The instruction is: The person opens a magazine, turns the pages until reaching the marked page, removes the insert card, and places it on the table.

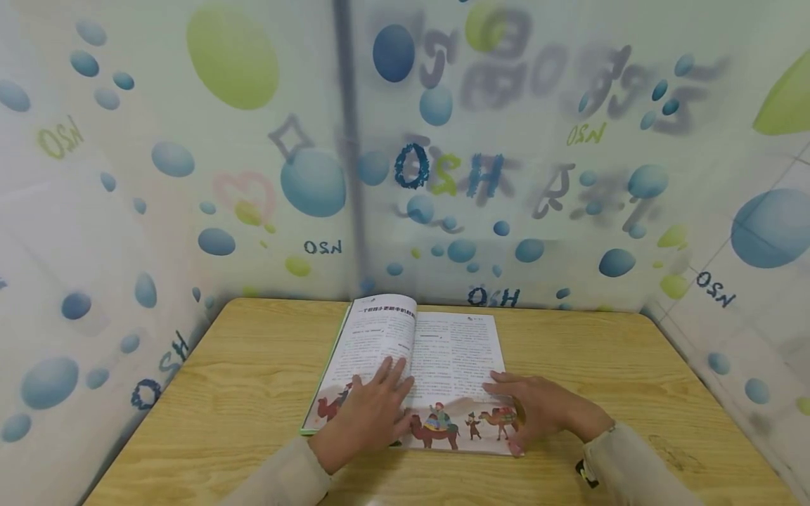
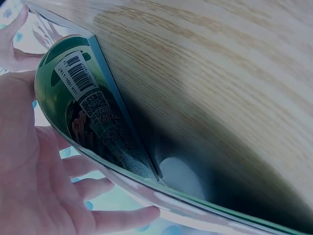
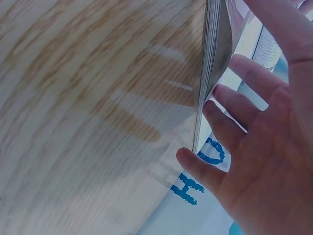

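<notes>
An open magazine [image 1: 455, 358] lies on the table, with printed text and camel drawings along the bottom of its pages. My left hand [image 1: 373, 414] rests on the left page near the fold, its fingers spread and pointing away from me. At the magazine's right edge, my right hand [image 1: 547, 407] touches the page with its fingers relaxed. The left wrist view shows the curved green back cover [image 2: 54, 105] with a barcode, beside the left hand [image 2: 39, 181]. In the right wrist view, extended fingers of the right hand [image 3: 264, 127] reach to the stacked page edges [image 3: 208, 63].
The wooden table [image 1: 582, 351] stands against pale walls printed with blue and green drops and H2O lettering. Its back edge runs just behind the magazine. A small dark item [image 1: 587, 474] shows by the right sleeve cuff.
</notes>
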